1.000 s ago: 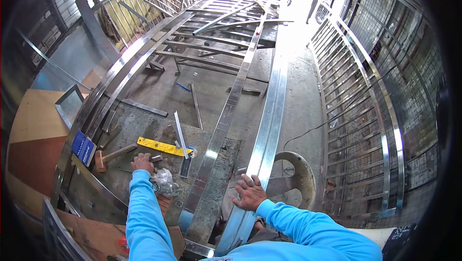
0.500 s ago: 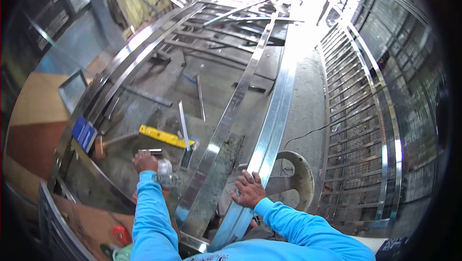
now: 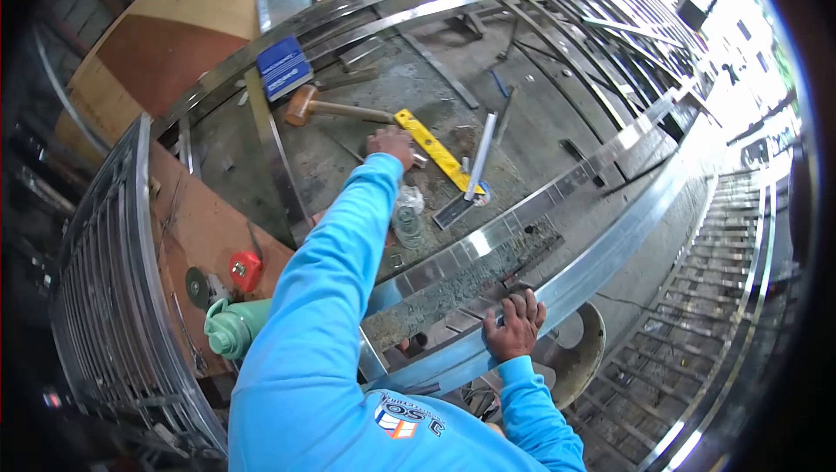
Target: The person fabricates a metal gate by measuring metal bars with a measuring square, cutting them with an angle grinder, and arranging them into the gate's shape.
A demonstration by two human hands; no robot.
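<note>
My left hand (image 3: 392, 145) reaches out low over the floor, fingers curled down around a short shiny metal piece (image 3: 420, 160) that sticks out on its right side. Just ahead of it lie the wooden handle of a mallet (image 3: 300, 106) and a yellow-bladed square (image 3: 431, 148). A clear glass jar (image 3: 407, 221) stands below my left wrist. Across a long metal tube (image 3: 601, 259) rests my right hand (image 3: 515, 324), palm down with the fingers laid over its top.
A loose metal strip (image 3: 481, 154) lies near the square. Beside my left arm are a green bottle (image 3: 235, 328), a red tape measure (image 3: 246, 272) and a grinding disc (image 3: 198, 287). A blue box (image 3: 283, 67) sits by the mallet. Barred metal frames (image 3: 131, 289) flank both sides.
The view has swung left and down, bringing the bottle fully in. My left hand has moved slightly forward, closer to the square. My right hand stays on the tube, its fingers now closer together.
</note>
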